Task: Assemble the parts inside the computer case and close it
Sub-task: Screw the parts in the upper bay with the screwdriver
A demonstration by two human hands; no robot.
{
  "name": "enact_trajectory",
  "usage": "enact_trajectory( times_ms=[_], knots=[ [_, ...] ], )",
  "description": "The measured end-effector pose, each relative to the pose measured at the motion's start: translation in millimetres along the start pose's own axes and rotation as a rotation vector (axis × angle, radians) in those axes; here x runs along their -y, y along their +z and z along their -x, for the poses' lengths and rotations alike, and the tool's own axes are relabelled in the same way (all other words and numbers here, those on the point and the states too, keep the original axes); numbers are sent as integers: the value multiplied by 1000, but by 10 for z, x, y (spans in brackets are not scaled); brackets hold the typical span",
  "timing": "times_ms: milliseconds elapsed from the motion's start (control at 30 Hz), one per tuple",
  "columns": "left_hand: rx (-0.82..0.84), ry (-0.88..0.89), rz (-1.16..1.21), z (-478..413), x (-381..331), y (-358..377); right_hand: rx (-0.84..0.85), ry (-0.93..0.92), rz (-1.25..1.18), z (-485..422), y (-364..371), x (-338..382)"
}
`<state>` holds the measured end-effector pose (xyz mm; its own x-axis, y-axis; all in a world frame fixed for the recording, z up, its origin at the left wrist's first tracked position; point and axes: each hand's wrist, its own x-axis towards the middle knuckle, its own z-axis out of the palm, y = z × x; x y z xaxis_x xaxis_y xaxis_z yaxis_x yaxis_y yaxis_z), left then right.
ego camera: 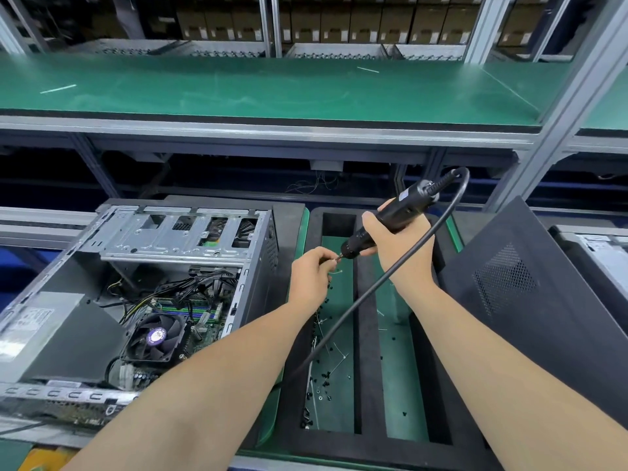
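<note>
The case (153, 300) lies open at 8 o'clock, and I can see the fan, board and loose cables inside. Its panel (543, 317) leans apart at 4 o'clock, so closing has not begun.

At 6 o'clock sits the foam tray (363, 433) with two long slots. The left slot holds a scatter of small black screws (323, 375) and a few thin ties. The right slot holds only a few specks.

Above the tray's 12 o'clock end, the right hand (404, 246) is wrapped round the driver (390, 222), with the bit pointing towards 8 o'clock and the cord looping down to 6. The left hand (312, 277) pinches a screw (337, 257) against the bit tip.

I judge the step to be loading a fastener before fixing a part in the case. Next I'd want the screw seated square on the bit, then carried towards 9 o'clock to its hole without knocking it off. I can't tell which hole it is meant for.
</note>
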<state>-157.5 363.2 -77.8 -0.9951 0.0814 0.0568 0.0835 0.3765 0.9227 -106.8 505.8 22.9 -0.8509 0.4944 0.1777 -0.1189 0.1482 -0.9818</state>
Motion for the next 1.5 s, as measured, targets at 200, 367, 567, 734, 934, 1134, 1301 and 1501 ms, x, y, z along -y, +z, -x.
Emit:
enact_trajectory(
  times_ms=[200, 367, 567, 734, 934, 1134, 1301, 1501],
  knots=[
    [159, 56, -30, 37, -64, -71, 13, -39, 55, 10, -54, -9],
    [202, 35, 28, 81, -98, -105, 29, -55, 9, 24, -101, -29],
    [200, -97, 245, 177, -89, -64, 60, -71, 29, 59, -129, -49],
    [163, -115, 179, 206, -75, -29, 38, -37, 31, 84, -132, -81],
    [101, -76, 40, 215, -43, -89, 27, -7, 39, 77, -122, -71],
    [88, -37, 17, 255, -78, -87, 12, -10, 50, 73, -143, -80],
    [64, 50, -95, 242, -134, -104, 2, -26, 72, 87, -121, -47],
    [-8, 164, -266, 118, -464, -338, 15, -155, 48, 9, 73, 242]
  ],
)
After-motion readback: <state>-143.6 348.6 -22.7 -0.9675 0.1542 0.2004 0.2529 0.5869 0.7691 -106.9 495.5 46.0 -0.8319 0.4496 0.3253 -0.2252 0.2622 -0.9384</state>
